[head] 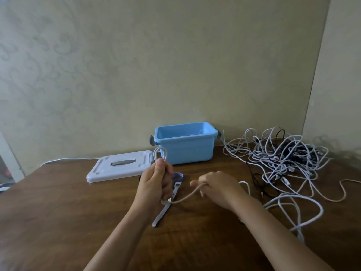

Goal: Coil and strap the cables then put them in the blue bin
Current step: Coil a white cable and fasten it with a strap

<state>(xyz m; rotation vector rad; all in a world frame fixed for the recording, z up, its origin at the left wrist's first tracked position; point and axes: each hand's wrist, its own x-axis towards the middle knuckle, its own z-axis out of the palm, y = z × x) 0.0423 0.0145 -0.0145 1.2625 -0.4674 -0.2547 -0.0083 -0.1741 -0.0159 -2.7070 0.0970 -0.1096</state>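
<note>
My left hand (156, 182) grips a partly coiled white cable (160, 154); its loops stick up above my fist. From the bottom of that fist the same cable runs right to my right hand (216, 187), which pinches it. The rest of it trails off in wide loops at the right (304, 204). Under my left hand lie light blue straps (166, 209) on the wooden table (58, 202). The open blue bin (185, 142) stands at the back by the wall, and no cables show inside it. A tangled heap of white and black cables (283, 155) lies at the right.
The bin's white lid (121, 166) lies flat to the left of the bin. A rolled blue strap (177, 176) sits just behind my hands. A white cord (64, 159) runs along the table's back left edge. The wall stands right behind the table.
</note>
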